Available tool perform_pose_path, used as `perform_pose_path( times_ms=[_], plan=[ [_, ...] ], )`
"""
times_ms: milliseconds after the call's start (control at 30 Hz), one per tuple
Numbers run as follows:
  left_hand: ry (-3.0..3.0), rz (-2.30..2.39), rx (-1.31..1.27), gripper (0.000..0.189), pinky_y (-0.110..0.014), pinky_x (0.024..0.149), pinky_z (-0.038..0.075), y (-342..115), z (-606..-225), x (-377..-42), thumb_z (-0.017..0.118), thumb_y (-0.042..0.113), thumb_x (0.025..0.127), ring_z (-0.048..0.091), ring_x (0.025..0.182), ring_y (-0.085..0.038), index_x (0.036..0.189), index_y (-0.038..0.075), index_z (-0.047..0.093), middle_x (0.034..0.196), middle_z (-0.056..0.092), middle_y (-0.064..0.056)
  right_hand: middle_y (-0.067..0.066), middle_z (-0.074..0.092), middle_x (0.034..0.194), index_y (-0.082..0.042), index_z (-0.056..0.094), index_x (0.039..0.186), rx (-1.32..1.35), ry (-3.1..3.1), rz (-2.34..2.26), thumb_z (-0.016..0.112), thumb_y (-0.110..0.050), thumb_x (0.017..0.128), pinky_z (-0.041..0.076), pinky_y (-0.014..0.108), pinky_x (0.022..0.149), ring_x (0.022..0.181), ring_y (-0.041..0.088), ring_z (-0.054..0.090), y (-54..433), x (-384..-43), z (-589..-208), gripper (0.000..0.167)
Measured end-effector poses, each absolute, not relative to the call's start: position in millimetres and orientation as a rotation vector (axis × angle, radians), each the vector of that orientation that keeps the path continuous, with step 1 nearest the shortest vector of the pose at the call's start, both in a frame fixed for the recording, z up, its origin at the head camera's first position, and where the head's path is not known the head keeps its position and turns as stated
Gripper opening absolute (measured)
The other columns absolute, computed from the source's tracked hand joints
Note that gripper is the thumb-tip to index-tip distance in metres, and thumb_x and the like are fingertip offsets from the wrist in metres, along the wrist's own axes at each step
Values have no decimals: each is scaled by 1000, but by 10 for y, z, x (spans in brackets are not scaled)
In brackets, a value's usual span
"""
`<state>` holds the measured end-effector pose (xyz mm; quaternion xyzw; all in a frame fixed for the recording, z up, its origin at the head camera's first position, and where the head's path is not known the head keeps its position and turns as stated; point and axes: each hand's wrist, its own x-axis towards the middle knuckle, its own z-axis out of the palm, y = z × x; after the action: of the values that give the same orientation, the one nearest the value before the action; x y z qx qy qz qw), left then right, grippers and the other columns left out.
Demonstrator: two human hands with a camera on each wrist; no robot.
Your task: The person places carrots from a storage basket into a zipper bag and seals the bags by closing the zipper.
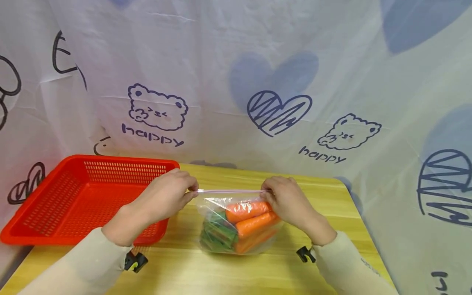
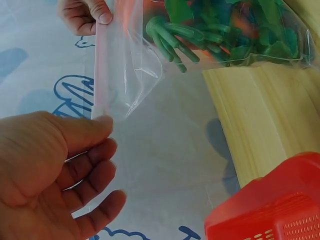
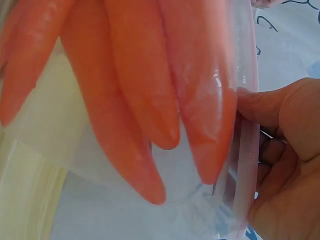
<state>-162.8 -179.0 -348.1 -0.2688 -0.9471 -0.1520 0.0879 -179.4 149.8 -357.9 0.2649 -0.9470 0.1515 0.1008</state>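
A clear zip bag (image 1: 217, 200) with a pink-white slider strip along its top hangs between both hands over the table. Inside it are several orange carrots (image 1: 254, 225) with green tops (image 1: 217, 233). My left hand (image 1: 171, 192) pinches the strip's left end, where a small white slider sits, between thumb and forefinger. At the other end my right hand (image 1: 289, 200) grips the strip near its corner. In the right wrist view the carrots (image 3: 130, 90) show their tapered tips through the plastic, with the right thumb (image 3: 265, 105) against the strip.
A red plastic basket (image 1: 92, 196) with slotted sides stands on the left of the yellow wood-grain table (image 1: 177, 270). Behind the table hangs a pale sheet (image 1: 221, 123) printed with hearts and bears. Black wrist mounts (image 1: 136, 262) are fixed at both sleeves.
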Motion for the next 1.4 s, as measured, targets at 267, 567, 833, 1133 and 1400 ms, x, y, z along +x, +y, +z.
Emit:
perform_pose_path(
  times_ms=[267,567,833,1133,1400],
  plan=[
    [-2701,-262,-781,5,-39,78,47,-1761,-3492,-1568,78,13,93,61,89,-23,89,16,76,88,73,4,-2,69,91,-13,71,97,871,-2757,386,79,-22,95,48,45,87,89,20,63,1145,-1704,-3496,12],
    [-2576,-148,-812,8,-42,76,48,-1611,-3498,-1544,79,11,90,62,85,-26,84,15,75,84,73,1,-1,71,98,-12,73,105,1013,-2671,390,76,-32,98,49,43,88,96,21,67,418,-1707,-3530,22],
    [-2518,-74,-845,6,-43,73,48,-1559,-3525,-1501,80,14,89,60,81,-26,85,13,75,79,70,-1,-5,68,87,-15,74,97,999,-2660,354,73,-31,100,47,40,83,86,17,64,327,-1676,-3599,16],
    [-2582,-63,-801,10,-41,71,46,-1614,-3491,-1408,85,16,86,57,82,-26,86,13,75,83,71,-1,-6,67,86,-18,73,95,970,-2719,270,72,-26,100,44,40,84,87,17,63,527,-1588,-3515,10],
    [-2548,-88,-855,14,-41,75,46,-1527,-3473,-1429,84,15,88,55,81,-25,85,13,71,81,66,0,-5,63,84,-16,69,92,992,-2609,289,73,-20,94,41,38,79,82,19,58,590,-1580,-3545,6]
  ],
)
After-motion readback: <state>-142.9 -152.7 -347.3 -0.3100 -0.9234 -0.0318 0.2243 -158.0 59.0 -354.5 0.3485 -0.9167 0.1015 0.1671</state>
